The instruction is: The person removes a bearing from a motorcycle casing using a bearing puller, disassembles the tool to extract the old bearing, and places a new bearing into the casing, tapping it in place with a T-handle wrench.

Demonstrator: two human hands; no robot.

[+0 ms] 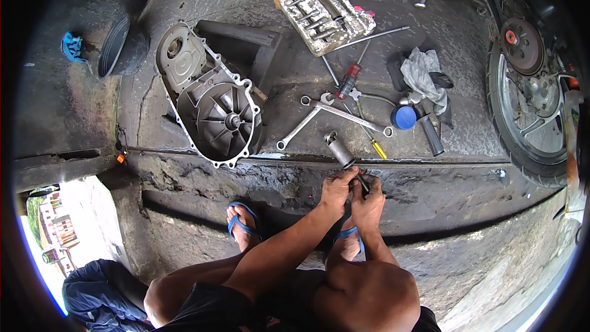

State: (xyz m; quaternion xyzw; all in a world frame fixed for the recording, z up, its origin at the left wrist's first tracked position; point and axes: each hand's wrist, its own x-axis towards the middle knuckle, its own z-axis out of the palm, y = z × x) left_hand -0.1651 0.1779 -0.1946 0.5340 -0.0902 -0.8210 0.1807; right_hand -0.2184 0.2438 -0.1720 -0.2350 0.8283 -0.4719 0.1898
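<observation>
Below the middle of the frame, the left hand and right hand, close together, pinch a dark rod whose metal cylinder, tilting up-left, could drop if their fingertip hold slackens, perhaps striking the two overlapping wrenches just beyond, at centre.
</observation>
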